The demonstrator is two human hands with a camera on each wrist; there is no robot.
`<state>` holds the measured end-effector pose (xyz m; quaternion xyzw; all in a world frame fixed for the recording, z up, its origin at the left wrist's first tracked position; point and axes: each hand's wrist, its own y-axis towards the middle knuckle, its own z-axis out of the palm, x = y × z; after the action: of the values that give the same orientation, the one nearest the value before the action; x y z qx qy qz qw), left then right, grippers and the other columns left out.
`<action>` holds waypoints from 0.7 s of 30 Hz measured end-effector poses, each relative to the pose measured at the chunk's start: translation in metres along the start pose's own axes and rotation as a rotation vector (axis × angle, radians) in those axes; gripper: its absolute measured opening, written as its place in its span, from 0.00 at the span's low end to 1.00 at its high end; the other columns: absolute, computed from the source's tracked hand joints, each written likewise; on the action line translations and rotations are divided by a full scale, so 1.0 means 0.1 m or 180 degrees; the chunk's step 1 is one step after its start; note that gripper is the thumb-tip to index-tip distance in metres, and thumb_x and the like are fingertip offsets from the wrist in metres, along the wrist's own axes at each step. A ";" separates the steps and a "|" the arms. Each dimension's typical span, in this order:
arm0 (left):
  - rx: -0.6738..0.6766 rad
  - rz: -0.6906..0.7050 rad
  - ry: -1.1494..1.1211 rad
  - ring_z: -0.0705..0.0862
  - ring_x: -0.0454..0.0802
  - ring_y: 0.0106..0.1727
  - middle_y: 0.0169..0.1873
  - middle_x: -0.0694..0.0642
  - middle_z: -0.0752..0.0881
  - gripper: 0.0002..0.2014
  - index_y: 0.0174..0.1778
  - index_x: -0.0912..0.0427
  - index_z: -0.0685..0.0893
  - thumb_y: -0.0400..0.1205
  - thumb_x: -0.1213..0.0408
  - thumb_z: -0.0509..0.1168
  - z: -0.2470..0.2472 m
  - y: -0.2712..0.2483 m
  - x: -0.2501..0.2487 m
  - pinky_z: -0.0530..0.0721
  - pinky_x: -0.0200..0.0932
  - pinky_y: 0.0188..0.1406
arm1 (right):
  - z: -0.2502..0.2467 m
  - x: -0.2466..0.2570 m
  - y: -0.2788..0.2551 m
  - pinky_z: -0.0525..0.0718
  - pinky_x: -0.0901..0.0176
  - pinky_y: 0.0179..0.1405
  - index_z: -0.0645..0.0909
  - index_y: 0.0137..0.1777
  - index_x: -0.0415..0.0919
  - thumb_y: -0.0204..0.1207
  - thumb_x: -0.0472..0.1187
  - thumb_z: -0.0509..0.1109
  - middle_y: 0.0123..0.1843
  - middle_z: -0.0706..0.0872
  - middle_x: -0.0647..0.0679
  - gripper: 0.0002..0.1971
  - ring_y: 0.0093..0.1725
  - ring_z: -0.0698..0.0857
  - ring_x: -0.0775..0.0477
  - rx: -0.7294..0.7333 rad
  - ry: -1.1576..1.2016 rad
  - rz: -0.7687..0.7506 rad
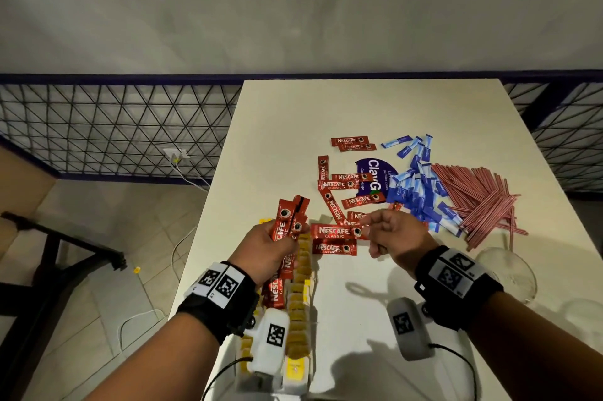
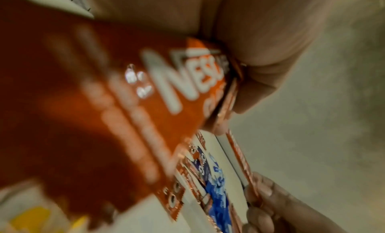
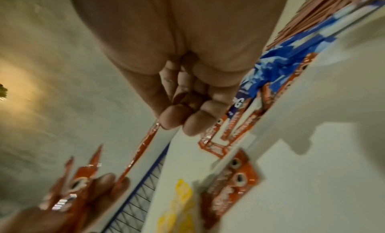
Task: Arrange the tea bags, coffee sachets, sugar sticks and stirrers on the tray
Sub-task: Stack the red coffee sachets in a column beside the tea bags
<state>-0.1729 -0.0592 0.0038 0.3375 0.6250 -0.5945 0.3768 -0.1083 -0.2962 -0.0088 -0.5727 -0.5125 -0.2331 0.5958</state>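
My left hand (image 1: 284, 242) grips a bundle of red Nescafe coffee sachets (image 1: 288, 221), which fills the left wrist view as a red blur (image 2: 135, 96). My right hand (image 1: 367, 231) pinches the end of a single coffee sachet (image 1: 337, 232) between thumb and forefinger (image 3: 177, 119), level above the table. Its other end reaches the left hand's fingers (image 3: 108, 184). More sachets (image 1: 349, 186) lie loose on the white table (image 1: 359, 106). Yellow tea bags (image 1: 298, 306) stand in a row in the white tray (image 1: 243, 382) under my left wrist. Blue sugar sticks (image 1: 421, 195) and red-striped stirrers (image 1: 483, 201) lie in heaps on the right.
A purple wipes pack (image 1: 375, 177) lies under the sachets and sugar sticks. Clear glass dishes (image 1: 512, 273) sit at the table's right near edge. A wire-mesh railing (image 1: 114, 126) runs behind the table, and the floor drops off on the left.
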 end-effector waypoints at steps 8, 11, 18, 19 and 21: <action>-0.0273 0.0060 0.0152 0.82 0.53 0.26 0.30 0.59 0.84 0.15 0.52 0.57 0.90 0.78 0.77 0.63 -0.38 -0.06 0.08 0.80 0.39 0.26 | 0.11 -0.43 0.13 0.79 0.67 0.22 0.84 0.46 0.38 0.76 0.33 0.71 0.30 0.86 0.45 0.01 0.24 0.81 0.52 -0.0078 -0.0863 0.1020; -0.0236 0.0052 0.0071 0.82 0.53 0.26 0.28 0.57 0.82 0.15 0.53 0.58 0.89 0.78 0.77 0.64 -0.41 -0.09 0.10 0.79 0.39 0.24 | 0.22 -0.49 0.17 0.81 0.64 0.26 0.85 0.39 0.40 0.74 0.34 0.74 0.33 0.88 0.46 0.03 0.26 0.83 0.50 -0.0147 -0.1057 0.1072; -0.0198 0.0043 -0.0006 0.81 0.55 0.27 0.30 0.61 0.82 0.16 0.53 0.58 0.89 0.79 0.79 0.62 -0.43 -0.12 0.15 0.80 0.40 0.24 | 0.34 -0.46 0.26 0.87 0.49 0.55 0.83 0.41 0.44 0.71 0.43 0.77 0.43 0.88 0.47 0.06 0.46 0.88 0.43 -0.0283 -0.1625 0.1073; -0.0194 0.0034 -0.0030 0.81 0.55 0.27 0.30 0.61 0.82 0.15 0.53 0.58 0.90 0.78 0.78 0.63 -0.43 -0.12 0.16 0.80 0.40 0.24 | 0.35 -0.44 0.27 0.86 0.49 0.57 0.83 0.42 0.44 0.71 0.44 0.77 0.45 0.88 0.47 0.07 0.49 0.87 0.42 -0.0312 -0.1679 0.1067; -0.0176 0.0022 -0.0071 0.82 0.54 0.27 0.32 0.62 0.83 0.15 0.52 0.57 0.90 0.73 0.73 0.66 -0.43 -0.12 0.16 0.80 0.41 0.25 | 0.37 -0.42 0.29 0.85 0.49 0.59 0.82 0.45 0.44 0.71 0.45 0.77 0.47 0.88 0.47 0.08 0.51 0.87 0.43 -0.0349 -0.1728 0.1058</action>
<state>-0.1946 -0.0174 -0.0037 0.3225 0.6357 -0.5795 0.3950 -0.1113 -0.2681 -0.0649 -0.7210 -0.5389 0.0015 0.4355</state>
